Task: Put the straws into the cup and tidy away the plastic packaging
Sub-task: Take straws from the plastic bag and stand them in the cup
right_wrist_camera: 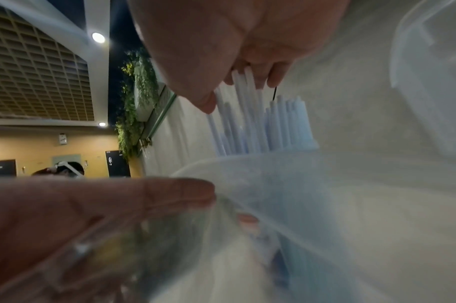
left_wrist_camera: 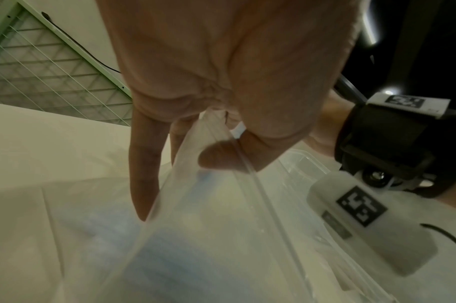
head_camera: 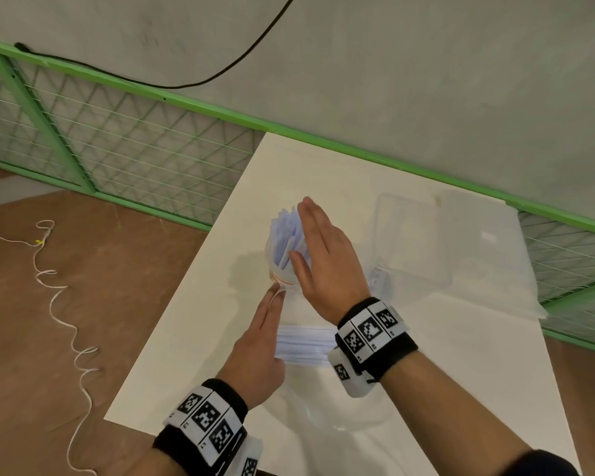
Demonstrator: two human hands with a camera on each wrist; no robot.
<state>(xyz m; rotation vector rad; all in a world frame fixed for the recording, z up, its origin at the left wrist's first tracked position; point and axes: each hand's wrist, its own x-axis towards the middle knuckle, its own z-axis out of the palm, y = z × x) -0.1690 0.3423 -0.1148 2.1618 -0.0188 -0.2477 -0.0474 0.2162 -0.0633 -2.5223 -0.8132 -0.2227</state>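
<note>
A clear plastic cup (head_camera: 279, 269) stands on the white table (head_camera: 193, 338) with several pale blue straws (head_camera: 284, 231) sticking out of it. My right hand (head_camera: 310, 231) is flat with straight fingers, and its palm side lies against the straws' upper ends (right_wrist_camera: 247, 123). My left hand (head_camera: 272, 305) pinches the cup's wall low down; the thumb (left_wrist_camera: 221, 157) presses the clear plastic (left_wrist_camera: 209, 225). A second bundle of straws (head_camera: 304, 345) lies flat between my wrists, in clear packaging (head_camera: 323, 413) that spreads toward the near table edge.
A clear plastic box (head_camera: 413, 235) and a clear sheet (head_camera: 488, 249) lie at the back right of the table. A green mesh fence (head_camera: 117, 142) runs behind it. The table's left edge drops to brown floor with a white cord (head_camera: 59, 304).
</note>
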